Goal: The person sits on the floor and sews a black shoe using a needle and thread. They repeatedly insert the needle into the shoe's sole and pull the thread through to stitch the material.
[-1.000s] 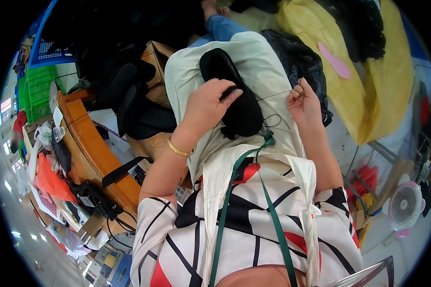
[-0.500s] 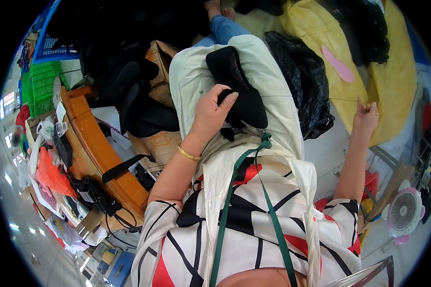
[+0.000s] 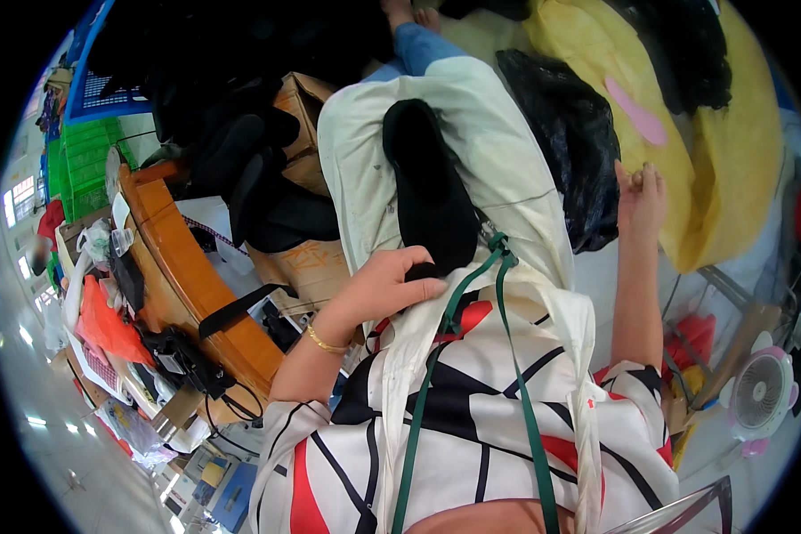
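Note:
A black fabric shoe (image 3: 427, 182) lies lengthwise over the white apron (image 3: 351, 133) on my lap, its near end toward my waist. My left hand (image 3: 392, 283) is closed at that near end, thumb and fingers pinching a dark edge of it. The fingertips partly hide the grip. My right hand (image 3: 641, 200) is raised off to the right, beside the yellow sack, with its fingers drawn together in a pinch. Whatever is between them is too small to make out. Green apron ties (image 3: 500, 247) hang knotted just beside the shoe.
Several black shoe pieces (image 3: 285, 214) are piled on cardboard boxes (image 3: 307, 271) at left, by an orange wooden bench (image 3: 200, 276). A black plastic bag (image 3: 574, 151) sits right of my lap. Beyond it a yellow sack (image 3: 730, 205) carries a pink insole-shaped piece (image 3: 636, 111). A fan (image 3: 761, 392) stands lower right.
My left hand has slid from the shoe's side toward me to its near end. The shoe has turned and lies straighter. My right hand has shifted left and slightly up.

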`<action>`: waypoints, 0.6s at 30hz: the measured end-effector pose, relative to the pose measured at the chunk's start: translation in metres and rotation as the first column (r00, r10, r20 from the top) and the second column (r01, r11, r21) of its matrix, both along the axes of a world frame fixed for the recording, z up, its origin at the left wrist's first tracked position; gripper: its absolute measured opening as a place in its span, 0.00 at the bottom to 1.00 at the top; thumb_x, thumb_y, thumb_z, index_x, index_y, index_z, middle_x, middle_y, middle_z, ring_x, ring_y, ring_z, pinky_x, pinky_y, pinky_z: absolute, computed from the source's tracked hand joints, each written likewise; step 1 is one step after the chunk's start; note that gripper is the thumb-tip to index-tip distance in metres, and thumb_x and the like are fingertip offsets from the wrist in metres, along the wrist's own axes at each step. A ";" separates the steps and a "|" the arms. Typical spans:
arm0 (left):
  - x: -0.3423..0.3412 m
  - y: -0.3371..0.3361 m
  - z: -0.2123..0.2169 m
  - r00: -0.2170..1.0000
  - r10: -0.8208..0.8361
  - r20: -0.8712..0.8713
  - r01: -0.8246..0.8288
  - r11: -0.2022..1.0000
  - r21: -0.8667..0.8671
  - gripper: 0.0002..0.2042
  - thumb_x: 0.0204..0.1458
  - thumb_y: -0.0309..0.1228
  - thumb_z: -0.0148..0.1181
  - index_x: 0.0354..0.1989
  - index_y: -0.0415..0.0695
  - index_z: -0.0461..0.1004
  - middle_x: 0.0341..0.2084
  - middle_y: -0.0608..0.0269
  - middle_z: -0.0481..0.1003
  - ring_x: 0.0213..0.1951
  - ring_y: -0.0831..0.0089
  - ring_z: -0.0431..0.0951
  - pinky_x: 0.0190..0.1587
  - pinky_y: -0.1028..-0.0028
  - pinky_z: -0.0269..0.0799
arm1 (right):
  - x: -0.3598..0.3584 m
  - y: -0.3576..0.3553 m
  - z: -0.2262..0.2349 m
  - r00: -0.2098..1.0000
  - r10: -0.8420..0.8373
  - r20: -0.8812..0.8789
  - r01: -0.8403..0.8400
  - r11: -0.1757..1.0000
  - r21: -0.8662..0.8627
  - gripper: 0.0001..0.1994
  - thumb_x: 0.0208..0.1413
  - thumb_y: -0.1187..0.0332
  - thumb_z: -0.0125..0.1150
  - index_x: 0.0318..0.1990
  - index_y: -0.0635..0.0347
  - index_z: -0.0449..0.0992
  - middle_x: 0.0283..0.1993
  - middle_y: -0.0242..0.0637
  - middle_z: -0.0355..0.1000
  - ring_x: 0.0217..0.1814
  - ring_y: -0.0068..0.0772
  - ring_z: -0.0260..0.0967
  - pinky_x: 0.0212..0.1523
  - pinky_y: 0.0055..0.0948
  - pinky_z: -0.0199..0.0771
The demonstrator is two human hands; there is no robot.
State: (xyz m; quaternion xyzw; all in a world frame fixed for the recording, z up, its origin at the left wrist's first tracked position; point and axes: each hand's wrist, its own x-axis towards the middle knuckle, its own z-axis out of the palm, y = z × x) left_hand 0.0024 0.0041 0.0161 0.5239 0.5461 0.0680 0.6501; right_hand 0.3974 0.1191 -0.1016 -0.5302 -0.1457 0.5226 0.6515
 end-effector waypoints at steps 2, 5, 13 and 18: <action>0.002 0.006 0.023 0.934 0.166 0.315 -0.072 0.955 -0.287 0.15 0.51 0.35 0.70 0.41 0.42 0.74 0.26 0.74 0.71 0.31 0.86 0.68 0.33 0.82 0.65 | 0.004 -0.004 -0.003 1.000 0.004 0.022 -0.004 1.000 -0.002 0.05 0.66 0.72 0.54 0.38 0.60 0.66 0.26 0.31 0.65 0.25 0.19 0.63 0.59 0.48 0.76; 0.013 0.024 0.038 0.890 0.192 0.413 -0.135 0.977 -0.164 0.14 0.51 0.34 0.70 0.40 0.42 0.74 0.29 0.74 0.72 0.33 0.85 0.69 0.34 0.81 0.66 | 0.017 -0.002 -0.006 0.997 -0.052 0.054 0.053 0.999 -0.006 0.04 0.66 0.72 0.55 0.39 0.60 0.67 0.27 0.31 0.66 0.26 0.19 0.63 0.59 0.47 0.76; 0.018 0.028 -0.043 0.960 0.248 -0.130 -0.173 0.891 0.421 0.19 0.49 0.32 0.68 0.46 0.39 0.68 0.33 0.51 0.75 0.34 0.59 0.77 0.40 0.66 0.73 | 0.164 -0.010 0.000 0.798 -0.235 0.555 0.147 0.969 0.199 0.03 0.64 0.74 0.56 0.40 0.62 0.69 0.29 0.32 0.69 0.27 0.22 0.66 0.52 0.37 0.80; 0.015 0.025 -0.049 0.948 0.289 -0.131 -0.210 0.881 0.423 0.19 0.49 0.33 0.70 0.45 0.40 0.69 0.29 0.61 0.74 0.31 0.72 0.73 0.36 0.73 0.70 | 0.203 -0.008 0.033 0.582 -0.441 0.683 0.357 0.894 0.272 0.05 0.65 0.72 0.55 0.40 0.64 0.69 0.29 0.34 0.71 0.28 0.24 0.68 0.43 0.25 0.79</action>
